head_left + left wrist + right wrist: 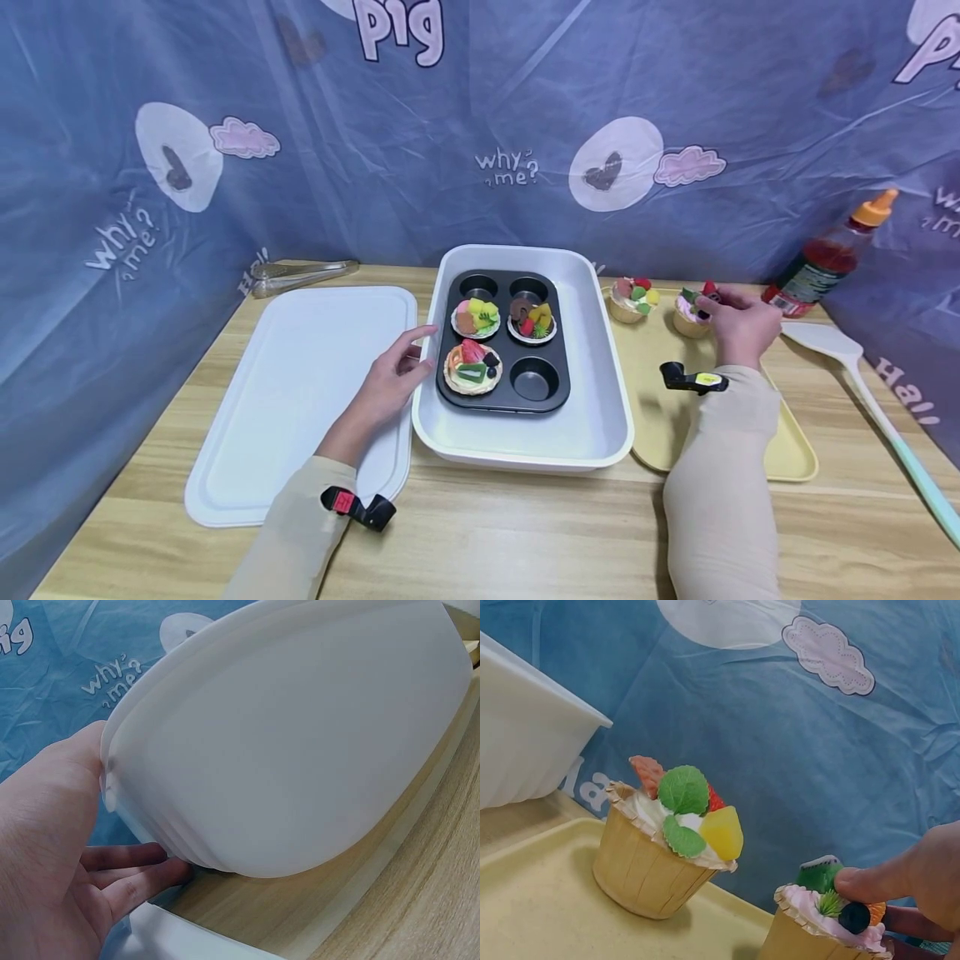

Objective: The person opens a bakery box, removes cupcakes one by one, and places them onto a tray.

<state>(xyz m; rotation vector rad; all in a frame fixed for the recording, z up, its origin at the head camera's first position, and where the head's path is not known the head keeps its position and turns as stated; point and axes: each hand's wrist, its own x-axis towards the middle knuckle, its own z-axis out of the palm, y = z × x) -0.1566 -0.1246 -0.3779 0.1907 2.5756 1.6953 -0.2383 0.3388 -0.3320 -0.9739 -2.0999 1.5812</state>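
Observation:
My right hand (744, 323) grips a toy cupcake with pink cream (688, 317) by its top, thumb on the fruit. In the right wrist view that cupcake (821, 930) is cut off below. Beside it, another cupcake with white cream (656, 855) stands on the yellow tray (675, 417). My left hand (390, 375) holds the left edge of a deep white tub (592, 375), thumb at the rim, fingers against the outer wall. Inside the tub lies a dark muffin tin (502, 400) with three fruit tarts in its cups, one of them a strawberry tart (472, 375).
A flat white tray (292, 375) lies left of the tub, with metal tongs (300, 275) behind it. At right are a sauce bottle (821, 258) leaning in view and a white spatula with a green handle (862, 367). A blue printed cloth (420, 150) hangs behind.

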